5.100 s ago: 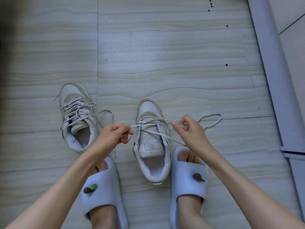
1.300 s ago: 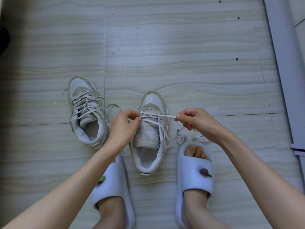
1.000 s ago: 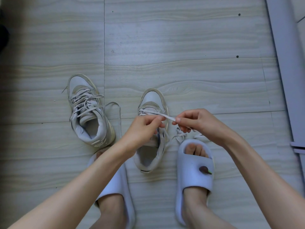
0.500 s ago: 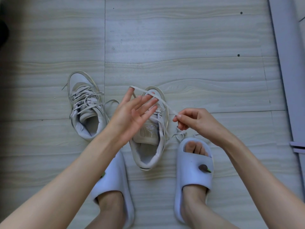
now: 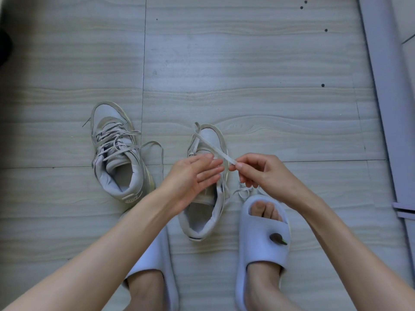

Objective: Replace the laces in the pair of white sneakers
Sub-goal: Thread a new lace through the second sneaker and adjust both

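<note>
One lace [image 5: 215, 149] end comes free of our left hand [image 5: 193, 176].
Our left grip now lies open-fingered; our right hand [image 5: 262, 173] pinches the lace above the sneaker [image 5: 208, 187], ready for threading.

Both bare forearms reach forward from the lower corners and meet near the middle. The left hand [image 5: 193, 178] lies flat, palm turned up and inward, fingers straight and together, holding nothing. The right hand [image 5: 267, 176] curls, thumb and forefinger pinching a flat lace [image 5: 215, 149] at its fingertips, wrist bent slightly inward
</note>
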A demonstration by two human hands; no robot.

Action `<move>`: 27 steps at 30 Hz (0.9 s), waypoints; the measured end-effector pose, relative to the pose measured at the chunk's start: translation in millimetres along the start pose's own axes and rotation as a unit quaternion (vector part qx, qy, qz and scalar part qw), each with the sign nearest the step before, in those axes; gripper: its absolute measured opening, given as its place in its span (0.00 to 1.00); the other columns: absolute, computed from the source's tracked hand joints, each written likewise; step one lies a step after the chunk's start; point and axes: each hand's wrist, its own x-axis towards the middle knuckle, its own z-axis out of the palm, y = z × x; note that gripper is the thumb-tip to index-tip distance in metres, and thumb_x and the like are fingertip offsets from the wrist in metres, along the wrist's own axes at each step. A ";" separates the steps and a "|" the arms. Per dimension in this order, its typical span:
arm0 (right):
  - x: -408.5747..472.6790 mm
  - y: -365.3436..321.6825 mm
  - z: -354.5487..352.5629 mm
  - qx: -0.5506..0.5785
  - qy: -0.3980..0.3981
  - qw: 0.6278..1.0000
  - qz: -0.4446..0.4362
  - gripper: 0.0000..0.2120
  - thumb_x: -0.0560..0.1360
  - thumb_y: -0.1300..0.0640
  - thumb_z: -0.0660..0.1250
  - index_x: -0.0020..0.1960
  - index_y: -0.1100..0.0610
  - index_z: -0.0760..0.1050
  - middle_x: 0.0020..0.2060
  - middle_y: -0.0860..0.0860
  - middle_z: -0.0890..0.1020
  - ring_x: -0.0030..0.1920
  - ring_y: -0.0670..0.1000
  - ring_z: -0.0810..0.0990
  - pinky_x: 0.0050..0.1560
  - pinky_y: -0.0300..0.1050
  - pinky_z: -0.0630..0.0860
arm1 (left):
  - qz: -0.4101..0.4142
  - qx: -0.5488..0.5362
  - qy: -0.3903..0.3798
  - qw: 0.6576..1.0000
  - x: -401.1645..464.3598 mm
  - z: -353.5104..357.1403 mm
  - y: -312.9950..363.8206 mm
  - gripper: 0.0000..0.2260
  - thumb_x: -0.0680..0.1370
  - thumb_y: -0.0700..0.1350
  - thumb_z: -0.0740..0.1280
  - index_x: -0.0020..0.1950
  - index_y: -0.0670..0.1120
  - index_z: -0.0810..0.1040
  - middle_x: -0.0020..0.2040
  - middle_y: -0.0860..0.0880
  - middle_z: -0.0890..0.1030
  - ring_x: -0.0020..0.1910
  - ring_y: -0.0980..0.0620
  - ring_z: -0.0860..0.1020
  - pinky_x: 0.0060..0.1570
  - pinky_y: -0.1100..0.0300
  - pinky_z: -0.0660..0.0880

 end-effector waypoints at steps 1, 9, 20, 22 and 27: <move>-1.3 -0.8 0.9 -0.005 -0.009 1.000 0.003 0.09 0.78 0.62 0.62 0.42 0.55 0.79 0.27 0.48 0.75 0.27 0.40 0.72 0.31 0.30 0.67 | 0.004 0.026 -0.008 1.000 0.3 1.6 1.2 0.12 0.78 0.42 0.64 0.59 0.38 0.75 0.58 0.41 0.80 0.55 0.48 0.80 0.54 0.59 0.78; 0.1 2.0 2.0 -0.027 -0.017 0.999 0.026 0.10 0.77 0.60 0.63 0.39 0.56 0.79 0.26 0.49 0.75 0.27 0.43 0.71 0.32 0.31 0.68 | 0.102 0.055 0.051 0.992 3.0 6.2 24.1 0.04 0.76 0.41 0.66 0.45 0.42 0.79 0.36 0.48 0.84 0.33 0.55 0.81 0.38 0.64 0.79; 2.3 15.0 -19.9 0.035 0.025 0.999 0.021 0.11 0.78 0.61 0.62 0.39 0.56 0.80 0.26 0.47 0.76 0.28 0.44 0.72 0.32 0.32 0.69 | 0.153 -0.231 0.162 0.947 14.0 -59.8 45.0 0.05 0.79 0.41 0.61 0.44 0.44 0.74 0.32 0.51 0.83 0.34 0.57 0.83 0.39 0.64 0.80; 1.7 17.1 -19.9 0.029 0.024 0.999 0.022 0.11 0.78 0.61 0.63 0.39 0.56 0.80 0.27 0.48 0.76 0.29 0.44 0.72 0.32 0.32 0.69 | 0.163 -0.228 0.165 0.946 14.3 -59.1 48.3 0.05 0.79 0.41 0.61 0.44 0.44 0.75 0.32 0.51 0.83 0.35 0.57 0.83 0.40 0.64 0.80; 2.6 23.8 -27.0 0.037 0.032 0.998 0.045 0.09 0.77 0.60 0.64 0.39 0.58 0.79 0.25 0.48 0.74 0.27 0.46 0.69 0.30 0.34 0.68 | 0.185 -0.243 0.179 0.935 14.1 -68.5 63.8 0.06 0.79 0.41 0.62 0.44 0.44 0.75 0.32 0.51 0.83 0.35 0.57 0.83 0.42 0.64 0.80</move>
